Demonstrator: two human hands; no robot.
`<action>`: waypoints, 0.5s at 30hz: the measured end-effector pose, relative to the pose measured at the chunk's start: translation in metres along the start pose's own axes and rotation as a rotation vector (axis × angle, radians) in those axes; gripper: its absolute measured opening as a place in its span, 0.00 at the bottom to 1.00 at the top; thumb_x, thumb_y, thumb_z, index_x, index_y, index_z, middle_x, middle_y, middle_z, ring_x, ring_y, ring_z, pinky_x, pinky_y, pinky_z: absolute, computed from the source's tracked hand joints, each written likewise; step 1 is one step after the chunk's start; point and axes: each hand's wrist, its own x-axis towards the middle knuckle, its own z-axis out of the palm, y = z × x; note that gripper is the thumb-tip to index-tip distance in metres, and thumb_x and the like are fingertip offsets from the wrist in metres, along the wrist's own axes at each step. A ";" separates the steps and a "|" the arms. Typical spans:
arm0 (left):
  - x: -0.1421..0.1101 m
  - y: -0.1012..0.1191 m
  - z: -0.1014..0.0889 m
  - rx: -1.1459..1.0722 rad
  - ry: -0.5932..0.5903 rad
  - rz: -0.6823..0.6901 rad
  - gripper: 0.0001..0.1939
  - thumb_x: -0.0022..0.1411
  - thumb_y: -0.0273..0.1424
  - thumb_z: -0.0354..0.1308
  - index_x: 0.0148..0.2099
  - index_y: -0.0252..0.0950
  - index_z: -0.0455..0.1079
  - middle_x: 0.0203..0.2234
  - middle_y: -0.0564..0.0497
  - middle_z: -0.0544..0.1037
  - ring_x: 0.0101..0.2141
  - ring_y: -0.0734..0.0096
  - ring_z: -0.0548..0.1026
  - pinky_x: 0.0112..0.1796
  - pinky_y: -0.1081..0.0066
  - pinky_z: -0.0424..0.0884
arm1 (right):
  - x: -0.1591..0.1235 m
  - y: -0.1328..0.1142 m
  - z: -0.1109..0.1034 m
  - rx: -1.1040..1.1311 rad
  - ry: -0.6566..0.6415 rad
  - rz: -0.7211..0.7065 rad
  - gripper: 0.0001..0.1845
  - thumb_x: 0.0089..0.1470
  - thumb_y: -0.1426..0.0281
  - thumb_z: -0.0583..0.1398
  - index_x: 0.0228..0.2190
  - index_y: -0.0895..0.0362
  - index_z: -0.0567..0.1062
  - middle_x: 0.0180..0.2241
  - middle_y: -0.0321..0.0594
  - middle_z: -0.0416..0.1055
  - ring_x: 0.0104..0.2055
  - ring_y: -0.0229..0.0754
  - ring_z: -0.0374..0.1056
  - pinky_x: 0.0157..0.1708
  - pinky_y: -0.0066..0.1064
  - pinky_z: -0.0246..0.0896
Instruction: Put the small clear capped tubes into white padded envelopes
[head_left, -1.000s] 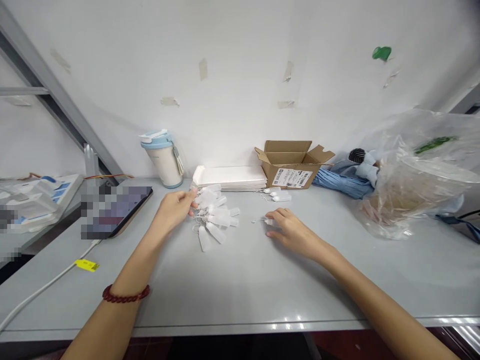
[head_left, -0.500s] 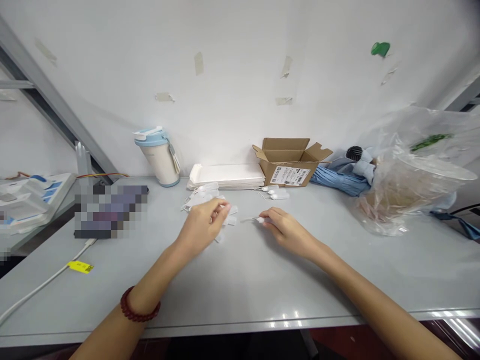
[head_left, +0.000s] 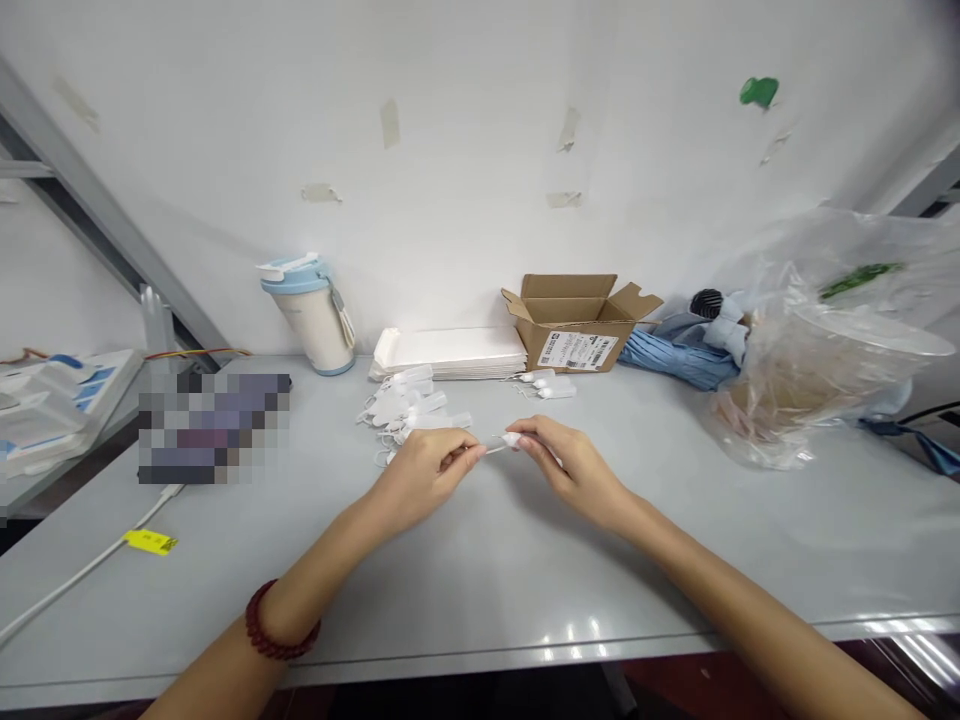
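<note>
Between thumb and fingers, my right hand pinches a small white tag-like piece with a thin pale cord. Most of that piece is hidden by the fingers. My left hand is closed at the other end of the cord, its fingertips a short way from the right ones. Behind my left hand lies a loose pile of similar white pieces with looped cords. A smaller group of them rests in front of the cardboard box.
A stack of white envelopes or flat boxes and an open cardboard box stand along the wall. To the left are a tumbler, a blurred-out dark device and a white cable. Blue cloth and a clear plastic bag lie right.
My left hand has come down and right from above the pile, and its fingertips have closed on the cord. The right hand keeps its pinch on the white piece. The view shifted slightly.
</note>
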 end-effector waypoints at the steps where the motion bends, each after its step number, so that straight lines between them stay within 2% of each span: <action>1: 0.000 0.001 -0.002 -0.026 0.007 -0.023 0.16 0.63 0.37 0.47 0.31 0.35 0.71 0.21 0.53 0.72 0.23 0.74 0.65 0.25 0.74 0.58 | 0.001 0.000 -0.001 0.014 0.013 0.014 0.12 0.61 0.67 0.48 0.39 0.57 0.69 0.33 0.42 0.72 0.35 0.39 0.68 0.36 0.31 0.62; 8: 0.000 0.004 -0.008 -0.192 0.015 -0.135 0.16 0.58 0.43 0.54 0.27 0.36 0.69 0.19 0.54 0.71 0.21 0.75 0.66 0.24 0.75 0.61 | 0.002 0.002 0.000 0.039 0.068 0.022 0.13 0.62 0.67 0.47 0.36 0.57 0.69 0.29 0.39 0.72 0.32 0.37 0.68 0.33 0.28 0.62; 15: 0.001 0.001 -0.007 -0.344 -0.100 -0.207 0.11 0.53 0.39 0.58 0.31 0.36 0.70 0.20 0.54 0.73 0.21 0.72 0.71 0.26 0.72 0.67 | 0.001 0.002 0.000 0.031 0.067 0.011 0.12 0.62 0.67 0.48 0.36 0.57 0.69 0.29 0.39 0.72 0.32 0.37 0.68 0.34 0.28 0.62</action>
